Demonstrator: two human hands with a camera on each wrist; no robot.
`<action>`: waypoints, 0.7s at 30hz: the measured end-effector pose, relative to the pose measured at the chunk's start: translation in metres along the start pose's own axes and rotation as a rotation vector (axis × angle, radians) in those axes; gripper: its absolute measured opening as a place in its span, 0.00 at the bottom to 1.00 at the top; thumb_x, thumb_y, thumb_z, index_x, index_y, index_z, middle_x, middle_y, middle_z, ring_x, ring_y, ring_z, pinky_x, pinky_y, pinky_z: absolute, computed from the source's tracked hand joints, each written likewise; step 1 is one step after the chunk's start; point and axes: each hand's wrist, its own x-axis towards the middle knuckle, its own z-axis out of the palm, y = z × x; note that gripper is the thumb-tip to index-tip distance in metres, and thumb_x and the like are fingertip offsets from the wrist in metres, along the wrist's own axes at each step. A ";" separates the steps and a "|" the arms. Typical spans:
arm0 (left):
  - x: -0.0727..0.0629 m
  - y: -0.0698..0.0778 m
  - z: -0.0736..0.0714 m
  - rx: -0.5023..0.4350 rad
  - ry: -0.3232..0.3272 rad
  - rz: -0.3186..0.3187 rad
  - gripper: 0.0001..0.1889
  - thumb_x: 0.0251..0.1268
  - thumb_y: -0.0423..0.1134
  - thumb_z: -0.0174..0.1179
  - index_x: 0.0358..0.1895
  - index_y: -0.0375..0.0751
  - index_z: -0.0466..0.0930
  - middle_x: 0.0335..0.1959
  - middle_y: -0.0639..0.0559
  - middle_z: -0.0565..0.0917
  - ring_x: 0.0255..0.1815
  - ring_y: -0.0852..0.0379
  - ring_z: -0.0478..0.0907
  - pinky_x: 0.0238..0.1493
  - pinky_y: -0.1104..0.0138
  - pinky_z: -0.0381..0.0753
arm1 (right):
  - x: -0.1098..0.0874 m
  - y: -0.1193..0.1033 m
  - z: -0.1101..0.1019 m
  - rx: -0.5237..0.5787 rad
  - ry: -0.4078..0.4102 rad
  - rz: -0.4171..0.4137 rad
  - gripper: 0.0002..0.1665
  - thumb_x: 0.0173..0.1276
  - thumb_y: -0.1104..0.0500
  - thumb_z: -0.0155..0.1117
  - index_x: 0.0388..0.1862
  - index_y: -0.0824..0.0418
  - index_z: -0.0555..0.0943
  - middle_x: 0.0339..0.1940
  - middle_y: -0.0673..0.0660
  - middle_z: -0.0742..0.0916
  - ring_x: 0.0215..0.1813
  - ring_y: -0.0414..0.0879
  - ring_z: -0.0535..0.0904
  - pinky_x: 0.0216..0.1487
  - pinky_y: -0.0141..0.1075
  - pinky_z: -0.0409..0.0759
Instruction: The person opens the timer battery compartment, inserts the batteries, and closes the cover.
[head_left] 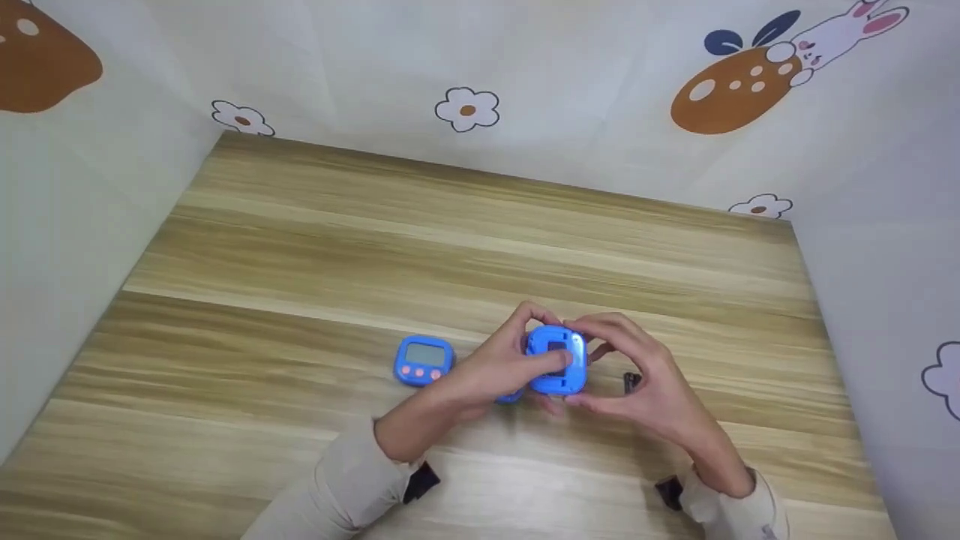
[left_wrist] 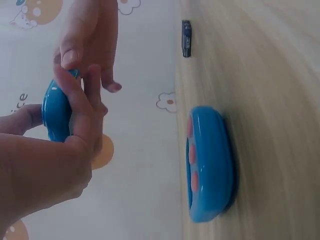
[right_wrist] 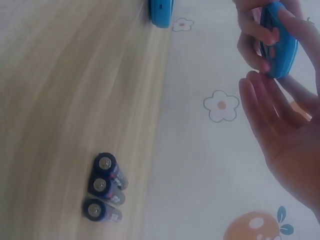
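Note:
Both hands hold a blue digital timer [head_left: 574,379] up above the table, its back turned toward the head camera and the battery recess showing. My left hand [head_left: 495,367] grips it from the left, thumb laid across the recess and fingers behind. On the other side my right hand [head_left: 667,394] spans the casing, fingertips at the far edge and thumb at the near edge. In the right wrist view, pink buttons on the front of the held timer [right_wrist: 285,55] peek out between the left fingers.
A second blue timer [head_left: 426,355] with pink buttons lies face up on the wooden table [head_left: 300,247]. Part of another blue casing [head_left: 510,396] shows under my left hand. Three batteries [right_wrist: 100,185] lie side by side to the right. Printed fabric [head_left: 360,67] surrounds the table.

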 end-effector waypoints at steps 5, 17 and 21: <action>-0.002 -0.002 0.005 -0.144 -0.016 -0.018 0.23 0.65 0.30 0.61 0.56 0.41 0.59 0.50 0.35 0.82 0.40 0.38 0.84 0.28 0.58 0.85 | 0.000 -0.002 0.001 0.011 0.016 -0.027 0.41 0.43 0.72 0.81 0.60 0.71 0.77 0.54 0.65 0.80 0.52 0.54 0.77 0.43 0.40 0.81; -0.002 -0.007 0.009 -0.127 0.027 -0.006 0.25 0.63 0.32 0.65 0.57 0.41 0.61 0.45 0.36 0.81 0.29 0.46 0.83 0.21 0.64 0.82 | 0.000 -0.006 0.001 -0.017 0.020 -0.029 0.42 0.41 0.72 0.82 0.59 0.71 0.77 0.51 0.63 0.82 0.48 0.51 0.78 0.43 0.37 0.80; -0.002 -0.006 0.008 -0.106 0.030 -0.014 0.25 0.62 0.32 0.66 0.57 0.41 0.61 0.47 0.36 0.79 0.32 0.46 0.84 0.22 0.62 0.83 | 0.000 -0.007 -0.003 -0.024 -0.013 -0.014 0.43 0.42 0.71 0.82 0.61 0.70 0.76 0.53 0.62 0.82 0.51 0.51 0.77 0.45 0.37 0.79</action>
